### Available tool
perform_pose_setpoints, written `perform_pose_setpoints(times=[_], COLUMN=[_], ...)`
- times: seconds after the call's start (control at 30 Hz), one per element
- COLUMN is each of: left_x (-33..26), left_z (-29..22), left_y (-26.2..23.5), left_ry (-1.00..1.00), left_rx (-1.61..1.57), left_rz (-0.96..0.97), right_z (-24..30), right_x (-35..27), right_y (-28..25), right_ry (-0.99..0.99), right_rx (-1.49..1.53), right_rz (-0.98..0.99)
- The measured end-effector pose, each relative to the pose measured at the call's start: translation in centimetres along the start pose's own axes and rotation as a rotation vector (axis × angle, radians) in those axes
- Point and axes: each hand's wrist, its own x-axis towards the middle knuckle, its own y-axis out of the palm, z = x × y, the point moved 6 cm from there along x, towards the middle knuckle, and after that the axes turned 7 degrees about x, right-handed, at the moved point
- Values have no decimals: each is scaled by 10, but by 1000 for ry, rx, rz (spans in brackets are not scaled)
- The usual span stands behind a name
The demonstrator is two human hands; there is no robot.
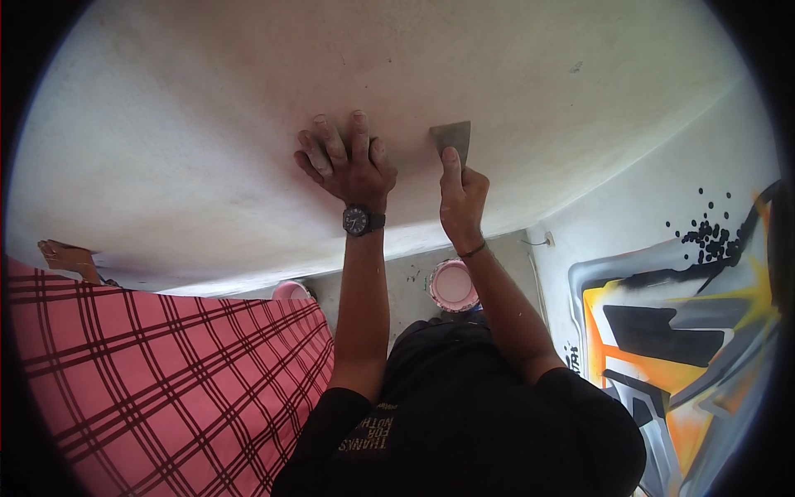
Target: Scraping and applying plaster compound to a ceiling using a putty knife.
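My left hand (352, 170) lies flat against a pale plastered wall (248, 108), its fingers spread and dusted with white. A black watch is on that wrist. To its right, my right hand (464, 203) is closed around a putty knife (453, 138), the thumb pressed along its grey blade. The blade's wide edge points up the wall and appears to lie on or close to the surface. The knife's handle is hidden in my palm.
Below stand a pink-rimmed bucket (453, 284) and a second pink bucket (291, 290), partly covered by pink plaid cloth (182, 373). Another person's hand (70, 258) touches the wall at far left. A graffiti-painted wall (662, 331) rises on the right, near a cable (538, 243).
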Motion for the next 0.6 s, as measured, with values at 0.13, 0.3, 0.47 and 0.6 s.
perform_pose_setpoints(times=[0.13, 0.3, 0.47, 0.6], left_x=[-1, -1, 0, -3], left_z=[0, -6, -9, -8], left_y=[0, 3, 5, 4], left_ry=[13, 69, 79, 16], left_rx=[-12, 59, 47, -9], left_rz=[-11, 18, 22, -12], right_z=[-8, -12, 7, -7], right_x=[-2, -1, 16, 1], right_y=[-3, -11, -4, -11], right_ry=[26, 30, -12, -9], right_rx=[-31, -36, -13, -91], right_rz=[-1, -8, -15, -16])
